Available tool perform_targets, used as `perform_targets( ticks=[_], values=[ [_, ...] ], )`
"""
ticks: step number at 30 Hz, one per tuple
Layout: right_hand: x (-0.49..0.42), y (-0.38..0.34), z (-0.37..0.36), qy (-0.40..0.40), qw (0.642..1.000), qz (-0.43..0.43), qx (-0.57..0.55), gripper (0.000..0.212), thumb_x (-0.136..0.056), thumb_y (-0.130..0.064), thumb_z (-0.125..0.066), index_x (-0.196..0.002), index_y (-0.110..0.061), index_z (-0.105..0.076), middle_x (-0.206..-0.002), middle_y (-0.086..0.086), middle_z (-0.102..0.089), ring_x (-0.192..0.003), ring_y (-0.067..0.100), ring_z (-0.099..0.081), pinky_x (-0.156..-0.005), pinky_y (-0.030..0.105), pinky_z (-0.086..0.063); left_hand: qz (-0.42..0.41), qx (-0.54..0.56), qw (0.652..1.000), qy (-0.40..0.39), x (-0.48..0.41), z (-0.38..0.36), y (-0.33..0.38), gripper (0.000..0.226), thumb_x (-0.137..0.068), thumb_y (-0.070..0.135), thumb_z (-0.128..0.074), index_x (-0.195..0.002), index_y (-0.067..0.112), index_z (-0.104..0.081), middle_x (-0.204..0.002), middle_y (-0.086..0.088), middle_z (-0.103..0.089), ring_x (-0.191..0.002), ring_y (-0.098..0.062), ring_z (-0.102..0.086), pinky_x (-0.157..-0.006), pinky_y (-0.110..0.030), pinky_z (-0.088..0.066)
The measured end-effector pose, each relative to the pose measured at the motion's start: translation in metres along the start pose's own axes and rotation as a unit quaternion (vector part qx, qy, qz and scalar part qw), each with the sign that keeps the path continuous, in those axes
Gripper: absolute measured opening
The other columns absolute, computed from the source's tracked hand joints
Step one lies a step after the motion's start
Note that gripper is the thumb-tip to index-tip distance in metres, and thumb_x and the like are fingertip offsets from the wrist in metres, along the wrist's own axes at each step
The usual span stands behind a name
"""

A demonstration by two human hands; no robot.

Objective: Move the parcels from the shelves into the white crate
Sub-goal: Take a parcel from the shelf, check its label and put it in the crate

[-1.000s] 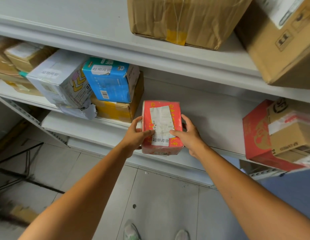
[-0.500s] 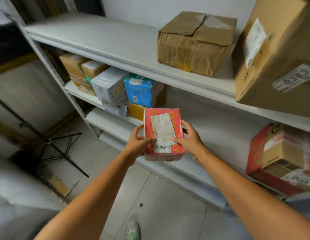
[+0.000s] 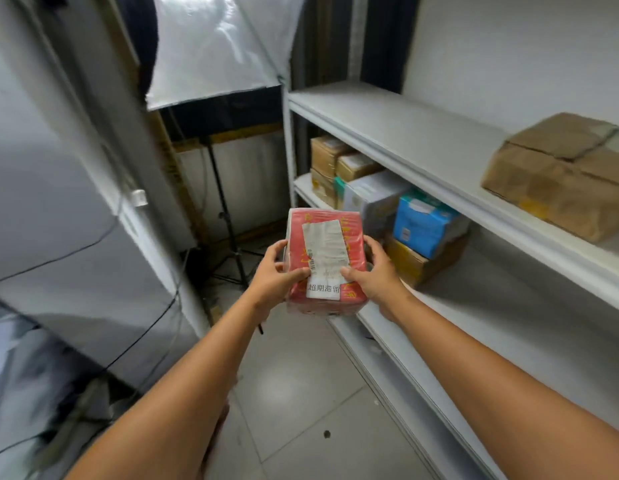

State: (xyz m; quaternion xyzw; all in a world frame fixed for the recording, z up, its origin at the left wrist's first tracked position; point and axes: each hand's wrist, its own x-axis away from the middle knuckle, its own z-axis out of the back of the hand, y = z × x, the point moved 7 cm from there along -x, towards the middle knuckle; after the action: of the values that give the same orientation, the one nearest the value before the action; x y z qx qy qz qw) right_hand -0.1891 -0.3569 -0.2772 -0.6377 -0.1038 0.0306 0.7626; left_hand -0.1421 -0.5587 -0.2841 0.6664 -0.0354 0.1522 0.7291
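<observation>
A red parcel (image 3: pixel 324 237) wrapped in clear film, with a white shipping label on top, is held in front of me off the shelf. My left hand (image 3: pixel 277 275) grips its left side with the thumb on top. On the other side, my right hand (image 3: pixel 374 271) grips its right edge the same way. The white shelves (image 3: pixel 422 140) run along my right. A blue parcel (image 3: pixel 422 223) sits on a yellow-taped carton (image 3: pixel 415 263) on the middle shelf. A brown carton (image 3: pixel 560 174) lies on the upper shelf. The white crate is out of view.
Several small brown boxes (image 3: pixel 335 161) and a white box (image 3: pixel 374 195) fill the far end of the middle shelf. A light stand (image 3: pixel 225 216) with a softbox (image 3: pixel 218 46) stands ahead at the aisle's end. A grey panel (image 3: pixel 59 202) with cables is on my left.
The red parcel has come off the shelf in both hands, and my view has swung left along the aisle. The shelves now lie to my right.
</observation>
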Motion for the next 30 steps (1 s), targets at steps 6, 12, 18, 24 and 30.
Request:
perform_targets(
  ticks=[6,12,18,24,30],
  values=[
    [-0.025,-0.019,-0.106,-0.087,0.996,0.019,-0.014,0.061,-0.079,0.0,-0.077,-0.129,-0.021,-0.049,-0.118,-0.002,-0.065,-0.109,0.019,-0.065,-0.094,0.047,-0.055,-0.023,-0.01,0.994,0.105,0.017,0.105,-0.005,0.082,-0.08,0.016,-0.081,-0.146,0.029,-0.035,-0.115,-0.004,-0.058,-0.102,-0.018,-0.063,-0.085,-0.04,-0.057],
    [-0.023,-0.027,-0.2,-0.216,0.976,0.035,-0.003,0.07,-0.077,-0.009,-0.082,-0.137,-0.023,-0.048,-0.124,0.003,-0.064,-0.112,0.021,-0.065,-0.091,0.049,-0.057,0.008,-0.019,0.972,0.233,0.067,0.181,-0.027,0.086,-0.079,0.021,-0.081,-0.149,0.03,-0.032,-0.12,-0.001,-0.057,-0.11,-0.023,-0.06,-0.094,-0.047,-0.054],
    [0.003,-0.025,-0.259,-0.335,0.942,0.032,0.02,0.067,-0.08,-0.007,-0.079,-0.137,-0.024,-0.048,-0.111,-0.008,-0.067,-0.101,0.012,-0.068,-0.087,0.043,-0.059,0.035,0.011,0.929,0.368,0.138,0.202,-0.053,0.085,-0.08,0.018,-0.081,-0.148,0.027,-0.032,-0.123,-0.003,-0.057,-0.101,-0.015,-0.059,-0.089,-0.035,-0.054],
    [0.059,-0.02,-0.282,-0.446,0.891,0.057,0.07,0.067,-0.083,-0.009,-0.077,-0.138,-0.027,-0.045,-0.118,-0.009,-0.06,-0.096,0.005,-0.064,-0.07,0.026,-0.059,0.062,0.06,0.874,0.479,0.225,0.18,-0.091,0.085,-0.074,0.021,-0.085,-0.145,0.029,-0.038,-0.129,0.007,-0.055,-0.114,-0.019,-0.06,-0.098,-0.047,-0.052],
    [0.154,0.001,-0.316,-0.558,0.819,0.082,0.103,0.065,-0.083,-0.013,-0.078,-0.139,-0.025,-0.046,-0.116,-0.01,-0.063,-0.104,0.011,-0.064,-0.082,0.034,-0.059,0.101,0.119,0.803,0.575,0.337,0.154,-0.136,0.071,-0.078,0.014,-0.083,-0.13,0.037,-0.04,-0.12,-0.011,-0.062,-0.103,-0.026,-0.066,-0.08,-0.045,-0.059]
  ],
)
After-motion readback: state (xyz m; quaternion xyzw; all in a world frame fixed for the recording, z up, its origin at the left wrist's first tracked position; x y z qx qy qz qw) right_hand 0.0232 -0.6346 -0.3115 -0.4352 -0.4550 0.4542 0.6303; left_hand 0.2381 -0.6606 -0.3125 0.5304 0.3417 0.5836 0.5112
